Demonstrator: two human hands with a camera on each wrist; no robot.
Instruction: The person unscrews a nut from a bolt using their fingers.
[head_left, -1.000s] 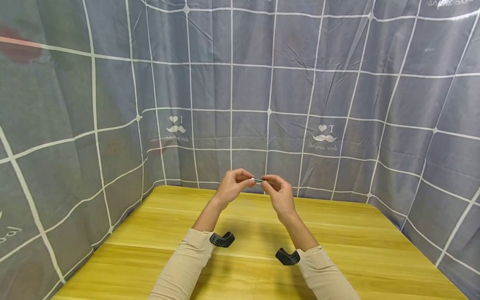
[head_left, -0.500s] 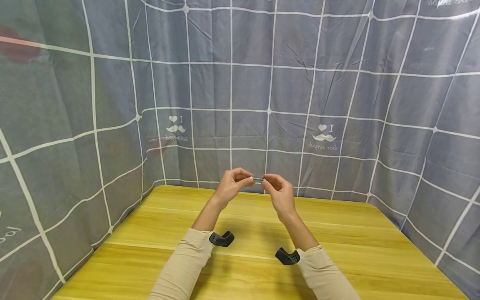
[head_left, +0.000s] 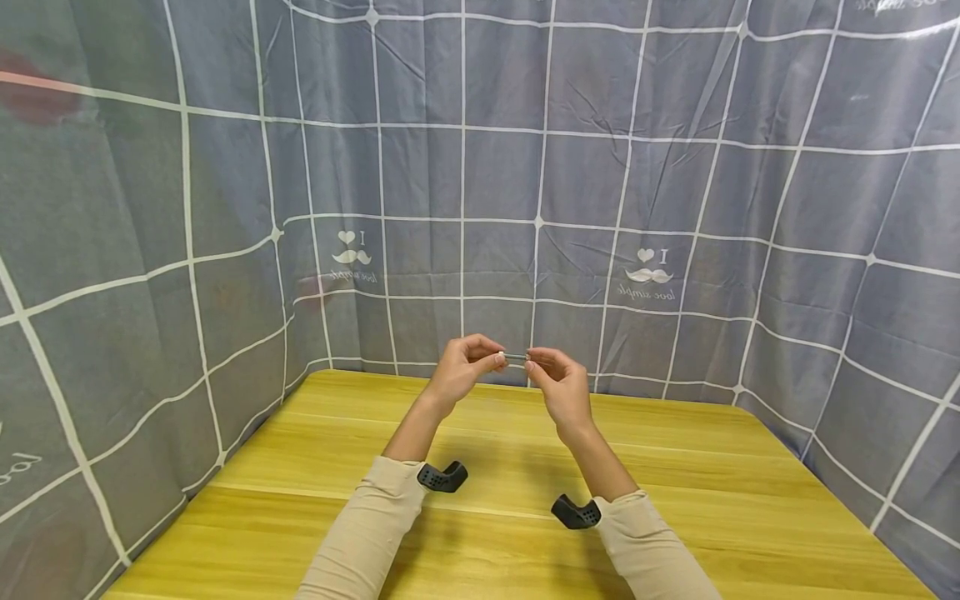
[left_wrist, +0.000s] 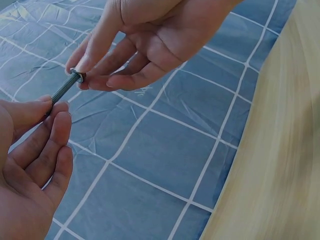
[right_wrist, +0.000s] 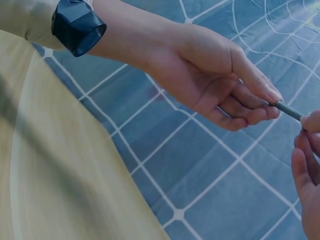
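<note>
Between my two hands, above the far edge of the table, is a small threaded metal bolt (head_left: 514, 357). My left hand (head_left: 459, 375) pinches one end of it between thumb and fingertips. At the other end, the thumb and fingers of my right hand (head_left: 564, 392) pinch a shiny flanged piece, like a nut or the bolt's head. In the left wrist view this flanged piece (left_wrist: 77, 75) sits right at the right fingertips, with the threaded shaft (left_wrist: 61, 90) bare between the hands. Both gripped ends are partly hidden by the fingers.
A yellow wood-grain table (head_left: 495, 500) lies under the forearms. Behind it and at both sides hangs a grey checked curtain (head_left: 495, 175). Black wrist devices (head_left: 442, 477) sit at the beige sleeve cuffs.
The hands have drawn slightly apart, with my left hand shifting a little to the left. More of the bolt's shaft shows between the fingertips. Both hands keep their pinch.
</note>
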